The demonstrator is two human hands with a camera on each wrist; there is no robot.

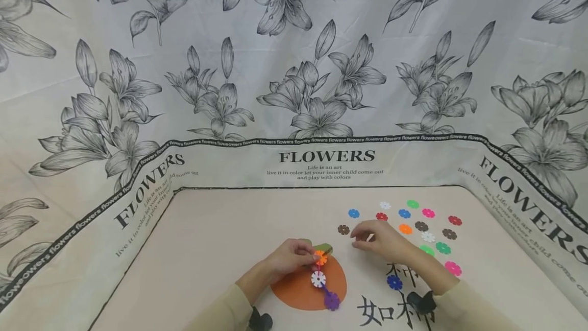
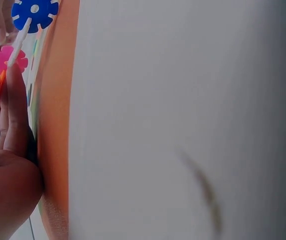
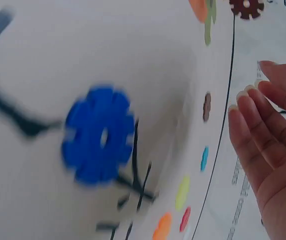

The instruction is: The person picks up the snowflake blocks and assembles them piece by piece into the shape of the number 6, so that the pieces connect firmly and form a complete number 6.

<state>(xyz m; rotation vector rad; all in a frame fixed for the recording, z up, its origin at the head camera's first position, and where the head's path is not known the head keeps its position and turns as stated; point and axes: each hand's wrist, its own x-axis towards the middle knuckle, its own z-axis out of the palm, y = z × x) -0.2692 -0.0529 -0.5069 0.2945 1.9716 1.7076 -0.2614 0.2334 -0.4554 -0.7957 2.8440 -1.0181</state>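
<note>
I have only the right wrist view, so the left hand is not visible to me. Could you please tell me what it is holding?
Observer: The left hand pinches an orange piece at one end of a joined chain.
Operator: Thank you. Which colour has the piece at the other end, please?
Observer: In the head view, that end piece looks purple.
Operator: And what is seen behind the chain?
Observer: From the head camera, the chain shows mostly in front of a large orange round shape on the table surface.
</note>
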